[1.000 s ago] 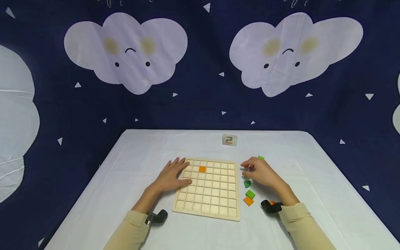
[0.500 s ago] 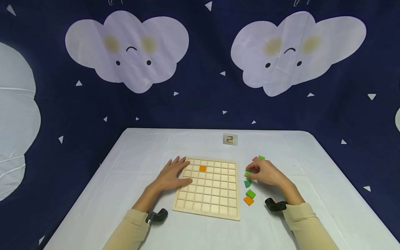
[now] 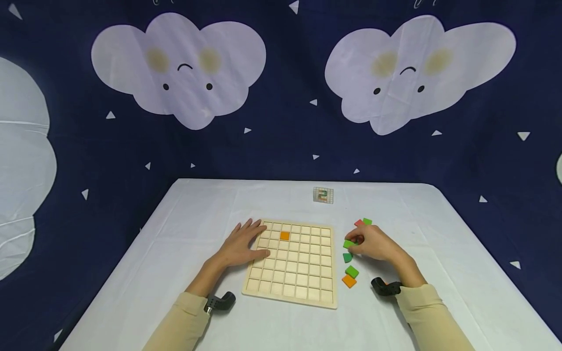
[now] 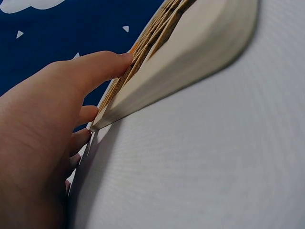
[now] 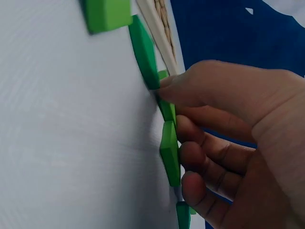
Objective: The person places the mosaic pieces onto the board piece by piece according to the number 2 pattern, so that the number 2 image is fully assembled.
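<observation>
A pale wooden grid board (image 3: 303, 280) lies on the table with one orange square tile (image 3: 285, 236) in a cell of its upper part. My left hand (image 3: 239, 247) rests spread on the board's left edge; in the left wrist view its thumb (image 4: 107, 67) lies over the rim. Right of the board, my right hand (image 3: 373, 242) pinches a light green tile (image 3: 349, 243) between thumb and index finger. From the right wrist view, that green tile (image 5: 167, 107) sits low by the table, beside a dark green tile (image 5: 145, 52) and another light green one (image 5: 170, 155).
Below the right hand lie a dark green tile (image 3: 348, 258), a light green tile (image 3: 351, 271) and an orange tile (image 3: 349, 281). Beyond it are a red tile (image 3: 359, 223) and a green tile (image 3: 367, 221). A small patterned card (image 3: 323, 195) stands at the back.
My right hand has drawn back to the right from near the board's edge, and its fingers have closed on the light green tile. The left hand has stayed in place.
</observation>
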Tool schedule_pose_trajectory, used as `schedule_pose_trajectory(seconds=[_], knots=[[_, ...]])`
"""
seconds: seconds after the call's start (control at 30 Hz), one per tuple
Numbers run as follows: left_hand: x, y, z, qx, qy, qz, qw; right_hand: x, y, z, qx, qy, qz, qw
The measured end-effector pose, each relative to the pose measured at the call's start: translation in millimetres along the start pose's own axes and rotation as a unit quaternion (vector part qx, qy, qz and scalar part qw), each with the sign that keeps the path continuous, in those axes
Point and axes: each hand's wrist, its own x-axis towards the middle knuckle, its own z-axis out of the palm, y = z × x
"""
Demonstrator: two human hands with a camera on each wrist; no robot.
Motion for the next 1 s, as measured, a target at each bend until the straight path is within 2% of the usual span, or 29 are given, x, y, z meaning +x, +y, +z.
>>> schedule_pose_trajectory(seconds=[0.4, 0.63, 0.8, 1.0], knots=[[0.5, -1.5, 1.1, -0.004, 0.002, 0.0, 1.0, 1, -1, 3, 0.004, 0.005, 0.004, 1.0], [0.6, -2.8, 2.8, -0.006, 0.003, 0.002, 1.0, 7, -1, 9, 0.001, 0.026, -0.015, 1.0], [0.6, -3.6, 3.3, -0.004, 0.004, 0.004, 1.0, 11, -7, 9, -0.008, 0.039, -0.028, 0.999], [1.6, -4.5, 3.5, -0.003, 0.006, 0.007, 1.0, 17, -13, 13, -0.004, 0.035, -0.023, 0.999]])
